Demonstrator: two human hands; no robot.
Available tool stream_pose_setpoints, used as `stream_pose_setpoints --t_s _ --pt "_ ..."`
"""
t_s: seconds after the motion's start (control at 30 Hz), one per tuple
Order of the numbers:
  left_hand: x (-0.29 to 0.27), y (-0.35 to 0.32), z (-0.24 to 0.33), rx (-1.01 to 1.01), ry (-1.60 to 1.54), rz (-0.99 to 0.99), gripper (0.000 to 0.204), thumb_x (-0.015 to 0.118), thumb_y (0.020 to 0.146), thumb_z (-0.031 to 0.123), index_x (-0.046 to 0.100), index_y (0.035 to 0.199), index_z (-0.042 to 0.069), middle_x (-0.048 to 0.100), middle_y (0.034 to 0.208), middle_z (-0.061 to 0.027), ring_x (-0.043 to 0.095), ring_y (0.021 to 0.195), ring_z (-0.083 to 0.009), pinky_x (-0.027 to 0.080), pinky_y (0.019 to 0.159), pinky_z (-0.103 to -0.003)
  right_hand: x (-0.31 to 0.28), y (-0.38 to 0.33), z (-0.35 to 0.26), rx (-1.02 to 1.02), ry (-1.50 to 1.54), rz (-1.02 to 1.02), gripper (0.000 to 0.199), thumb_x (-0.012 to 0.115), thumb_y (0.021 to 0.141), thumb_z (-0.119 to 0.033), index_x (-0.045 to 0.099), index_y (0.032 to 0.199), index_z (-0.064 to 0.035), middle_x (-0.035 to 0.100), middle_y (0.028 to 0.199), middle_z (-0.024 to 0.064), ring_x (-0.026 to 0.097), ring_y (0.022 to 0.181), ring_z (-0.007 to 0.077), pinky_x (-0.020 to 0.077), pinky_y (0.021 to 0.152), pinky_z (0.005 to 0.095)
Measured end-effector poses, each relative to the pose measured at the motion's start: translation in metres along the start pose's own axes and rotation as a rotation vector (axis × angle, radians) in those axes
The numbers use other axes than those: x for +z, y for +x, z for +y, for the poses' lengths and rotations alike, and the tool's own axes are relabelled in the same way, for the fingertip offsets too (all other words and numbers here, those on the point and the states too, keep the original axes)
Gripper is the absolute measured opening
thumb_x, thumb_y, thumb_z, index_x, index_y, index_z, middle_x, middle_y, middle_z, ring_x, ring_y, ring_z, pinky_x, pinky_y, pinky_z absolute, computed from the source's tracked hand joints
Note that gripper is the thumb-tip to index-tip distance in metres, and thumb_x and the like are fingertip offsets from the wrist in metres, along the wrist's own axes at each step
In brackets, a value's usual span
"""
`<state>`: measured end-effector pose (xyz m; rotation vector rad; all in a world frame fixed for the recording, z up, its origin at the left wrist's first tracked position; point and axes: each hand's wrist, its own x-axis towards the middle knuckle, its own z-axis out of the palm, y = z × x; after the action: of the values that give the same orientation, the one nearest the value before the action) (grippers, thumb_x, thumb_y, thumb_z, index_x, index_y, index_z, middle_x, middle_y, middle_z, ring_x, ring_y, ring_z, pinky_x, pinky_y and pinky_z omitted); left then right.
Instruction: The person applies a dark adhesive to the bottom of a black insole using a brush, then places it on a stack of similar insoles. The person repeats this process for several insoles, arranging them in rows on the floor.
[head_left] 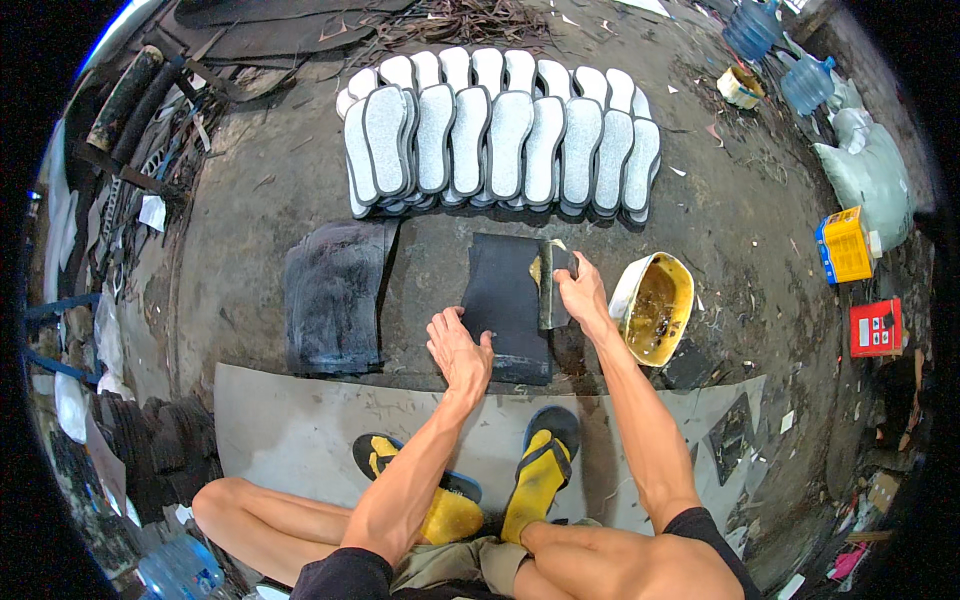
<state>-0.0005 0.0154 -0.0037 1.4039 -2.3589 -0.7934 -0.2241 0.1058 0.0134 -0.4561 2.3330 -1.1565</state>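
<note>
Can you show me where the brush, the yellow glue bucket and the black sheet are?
brush (553, 290), head view, on its dark handle.
yellow glue bucket (686, 290), head view, on its right rim.
black sheet (505, 285), head view, on its bare middle.

Grey shoe insoles (500, 140) are lying in overlapping rows on the concrete floor (250, 200); blue water bottles (780, 55), yellow box (845, 245), red box (875, 327) are sitting at right.

Bare concrete floor (250, 200) lies open left of the left hand (458, 345). Beyond both hands, rows of grey shoe insoles (500, 140) block the way; just right of the right hand (583, 295), a yellow glue-smeared bowl (655, 305) crowds passage.
</note>
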Motion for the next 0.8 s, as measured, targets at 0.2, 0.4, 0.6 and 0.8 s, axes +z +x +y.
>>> stream_pose_setpoints --t_s 0.2,0.4,0.6,0.8 --pt "0.002 0.006 -0.019 0.020 -0.276 -0.255 0.068 0.078 0.084 0.003 0.055 0.148 0.000 0.067 0.121 -0.0240 0.065 0.114 -0.0443 0.053 0.103 -0.050 0.011 0.001 0.004 -0.076 -0.277 0.163 0.052 0.067 0.095 -0.023 0.067 0.140 0.0031 0.077 0.117 0.0320 0.073 0.111 0.0515 0.0563 0.100 0.0570" --pt "0.009 0.006 -0.023 0.239 -0.259 -0.263 0.092 0.065 0.085 -0.002 0.036 0.171 0.010 0.060 0.133 -0.0293 0.062 0.125 -0.0498 0.051 0.109 -0.053 0.024 0.021 -0.014 -0.191 -0.396 0.188 0.037 0.066 0.095 -0.021 0.073 0.125 -0.0010 0.078 0.107 0.0286 0.074 0.102 0.0516 0.0577 0.093 0.0601" --pt "0.012 0.006 -0.009 0.026 -0.213 -0.371 0.087 0.060 0.083 -0.002 0.041 0.168 0.007 0.059 0.138 -0.0352 0.058 0.130 -0.0546 0.048 0.115 -0.054 0.106 0.036 -0.083 -0.556 -0.528 -0.181 0.033 0.066 0.090 -0.017 0.079 0.120 -0.0161 0.080 0.101 0.0216 0.076 0.099 0.0451 0.0612 0.087 0.0570" --pt "0.010 0.018 -0.013 -0.036 -0.329 -0.280 0.072 0.067 0.083 0.004 0.060 0.155 0.005 0.066 0.131 -0.0327 0.065 0.121 -0.0505 0.052 0.108 -0.053 0.082 -0.002 -0.085 -0.750 -0.309 -0.244 0.042 0.066 0.087 -0.011 0.078 0.127 -0.0153 0.079 0.121 0.0159 0.072 0.117 0.0378 0.0578 0.105 0.0500"
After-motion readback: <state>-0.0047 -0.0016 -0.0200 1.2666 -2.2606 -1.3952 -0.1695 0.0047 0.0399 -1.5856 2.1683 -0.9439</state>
